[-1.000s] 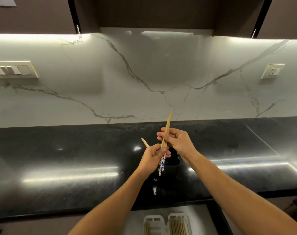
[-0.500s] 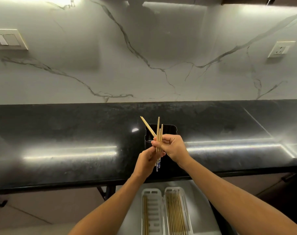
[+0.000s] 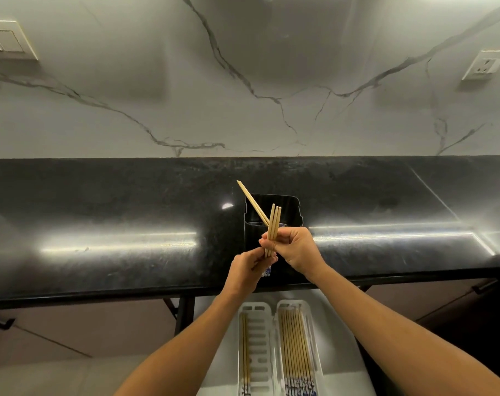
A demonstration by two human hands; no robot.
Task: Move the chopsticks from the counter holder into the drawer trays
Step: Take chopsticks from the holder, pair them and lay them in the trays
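Both hands meet over the black counter [image 3: 114, 252], just in front of the dark holder [image 3: 273, 212]. My right hand [image 3: 296, 251] pinches a small bundle of wooden chopsticks [image 3: 274, 227], their tips pointing up and away. My left hand [image 3: 250, 270] grips the same bundle lower down, along with a chopstick [image 3: 251, 201] that slants off to the upper left. Blue-patterned ends stick out below my left hand. Beneath the counter edge, the open drawer holds two white trays: the left tray [image 3: 260, 350] has a few chopsticks, the right tray [image 3: 314, 352] has several.
A white marble backsplash [image 3: 243, 95] rises behind the counter, with a switch plate [image 3: 5, 41] at the upper left and a socket [image 3: 484, 65] at the upper right. Bright light strips reflect on the counter. Dark cabinet fronts flank the drawer.
The view has tilted down, so more of the drawer and trays shows. My hands have come down and toward me with the chopsticks, away from the holder.
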